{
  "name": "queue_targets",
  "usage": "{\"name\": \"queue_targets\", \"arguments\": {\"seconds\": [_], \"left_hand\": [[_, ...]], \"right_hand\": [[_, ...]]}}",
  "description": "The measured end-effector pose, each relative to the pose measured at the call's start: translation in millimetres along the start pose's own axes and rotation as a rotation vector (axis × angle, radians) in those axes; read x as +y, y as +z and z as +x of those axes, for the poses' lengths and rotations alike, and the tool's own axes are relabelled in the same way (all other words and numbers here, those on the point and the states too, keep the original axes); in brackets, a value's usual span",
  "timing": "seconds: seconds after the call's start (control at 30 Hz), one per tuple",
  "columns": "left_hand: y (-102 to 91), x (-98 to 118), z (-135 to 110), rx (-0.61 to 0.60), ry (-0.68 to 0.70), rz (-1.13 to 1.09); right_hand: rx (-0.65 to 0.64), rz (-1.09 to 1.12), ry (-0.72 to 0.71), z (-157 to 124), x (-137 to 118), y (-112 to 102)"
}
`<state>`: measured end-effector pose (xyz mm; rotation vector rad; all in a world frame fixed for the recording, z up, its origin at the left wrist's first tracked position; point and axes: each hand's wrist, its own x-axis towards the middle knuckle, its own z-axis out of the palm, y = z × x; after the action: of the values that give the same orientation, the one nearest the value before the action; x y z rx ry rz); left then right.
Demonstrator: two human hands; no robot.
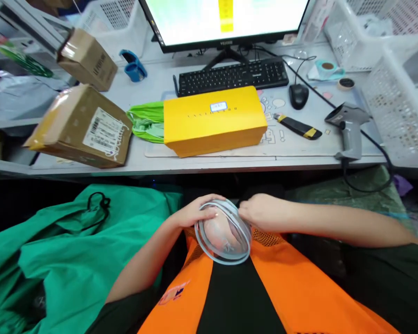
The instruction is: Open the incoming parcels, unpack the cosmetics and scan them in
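Observation:
Above my lap I hold a clear round pouch (pixel 223 236) with pale grey-blue edging, tilted. Something with pale lettering shows on or in it; I cannot make out what. My left hand (pixel 202 211) is closed on its upper left rim, thumb lying over the front and fingers behind. At the upper right edge of the pouch, my right hand (pixel 261 211) is closed with fingertips pinched at the rim. The exact spot they grip is partly hidden.
On the desk stand a yellow box (pixel 216 116), a green bag (pixel 148 121), cardboard boxes (pixel 104 132), a box cutter (pixel 297 126), a barcode scanner (pixel 351 132) with cable, a keyboard (pixel 233 76), a mouse (pixel 298 96) and a monitor (pixel 226 42). Green fabric (pixel 101 246) lies at my left.

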<state>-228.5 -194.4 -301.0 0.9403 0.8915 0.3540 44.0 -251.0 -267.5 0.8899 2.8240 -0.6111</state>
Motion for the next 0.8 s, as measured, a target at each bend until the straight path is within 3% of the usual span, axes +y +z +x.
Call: {"name": "queue_targets", "arguments": {"seconds": [0.13, 0.2, 0.27, 0.37, 0.43, 0.5, 0.57, 0.63, 0.7, 0.8], "left_hand": [[2.9, -55, -33, 0.602, 0.044, -0.492], [10.8, -70, -37, 0.779, 0.055, -0.682], [20.9, -72, -32, 0.850, 0.070, -0.810], [37.6, -57, -14, 0.908, 0.182, -0.900], [47.2, -45, -7, 0.918, 0.301, -0.908], [51.2, -36, -8, 0.883, 0.404, -0.894], [46.2, -33, -16, 0.799, 0.468, -0.832], [34.4, -33, -24, 0.672, 0.436, -0.733], [23.0, -31, -24, 0.555, 0.293, -0.674], [21.1, -23, -7, 0.575, 0.129, -0.747]], "right_hand": [[0.055, -0.035, -0.013, -10, -14, 36], [0.137, -0.069, -0.017, 3, -24, 55], [0.220, -0.069, -0.015, 30, -36, 70], [0.326, -0.018, 0.022, 77, -49, 77], [0.369, -0.019, 0.046, 97, -48, 70], [0.401, -0.054, 0.025, 97, -39, 54], [0.443, -0.106, -0.035, 78, -25, 31], [0.491, -0.180, -0.107, 51, -11, 8], [0.521, -0.256, -0.161, 28, -4, -10], [0.555, -0.358, -0.089, 18, -8, -16]]}}
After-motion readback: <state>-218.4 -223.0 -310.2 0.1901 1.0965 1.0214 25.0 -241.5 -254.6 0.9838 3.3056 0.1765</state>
